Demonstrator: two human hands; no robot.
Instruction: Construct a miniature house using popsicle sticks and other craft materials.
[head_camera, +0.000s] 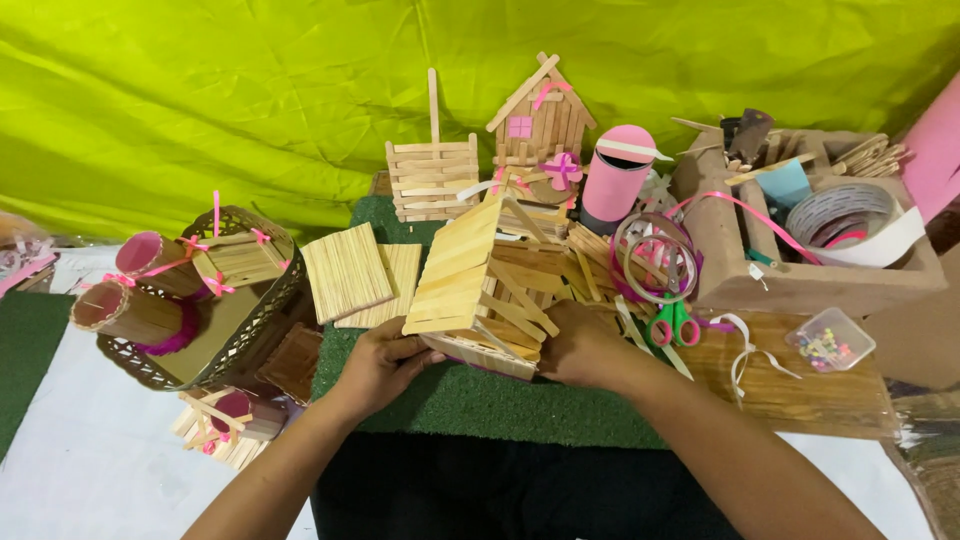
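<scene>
A small house of wooden craft sticks (470, 280), tipped on its side with its slatted roof to the left, rests on a green turf mat (480, 400). My left hand (380, 362) grips its lower left edge. My right hand (580, 345) holds its right side, where the open frame of sticks shows. Two flat panels of glued sticks (350, 272) lie just left of the house.
Behind stand a finished stick house with pink bows (540, 125), a stick fence box (432, 178) and a pink cylinder (615, 175). A cardboard box of tape and tools (800, 230), scissors (672, 325), a pin case (830, 340) sit right. A woven basket of stick crafts (190, 300) sits left.
</scene>
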